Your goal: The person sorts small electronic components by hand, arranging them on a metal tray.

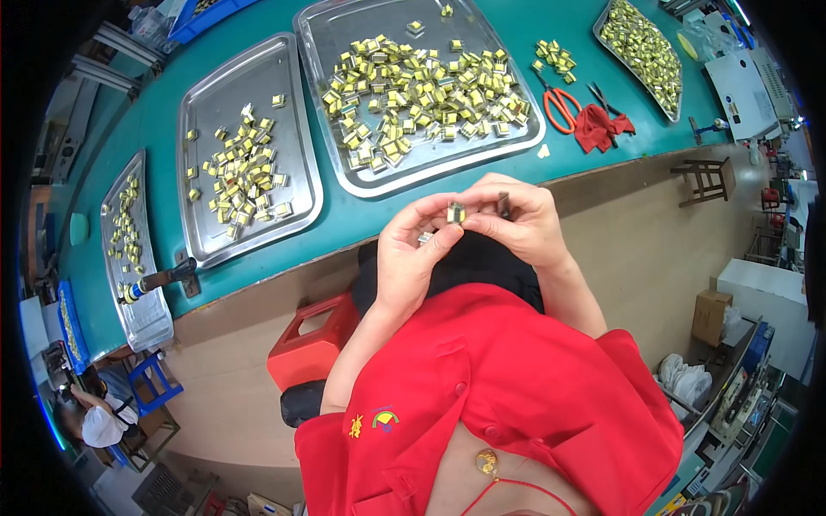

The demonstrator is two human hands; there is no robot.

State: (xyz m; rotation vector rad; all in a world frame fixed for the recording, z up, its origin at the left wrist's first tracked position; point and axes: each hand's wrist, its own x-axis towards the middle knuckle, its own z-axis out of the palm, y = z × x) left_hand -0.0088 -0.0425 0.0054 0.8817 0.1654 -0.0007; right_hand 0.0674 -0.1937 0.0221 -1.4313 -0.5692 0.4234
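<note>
Close in front of my chest, just off the table's front edge, my left hand (408, 249) and my right hand (523, 225) meet at the fingertips. Pinched between them is a small transformer (456, 213) with yellow tape and a metal core. A second silvery piece (425, 238) is tucked in the curled fingers of my left hand. Between the fingers of my right hand sits a small dark piece (503, 205); its kind is not clear. Straight ahead, a large metal tray (391, 182) carries many similar transformers (404, 95).
A metal tray (254, 249) and a narrower one (148, 314) with transformers stand left, beside a black-handled clamp (168, 277). Right are loose transformers (557, 60), orange-handled scissors (561, 107), a red cloth (595, 129) and another full tray (675, 112). A red stool (310, 344) stands below.
</note>
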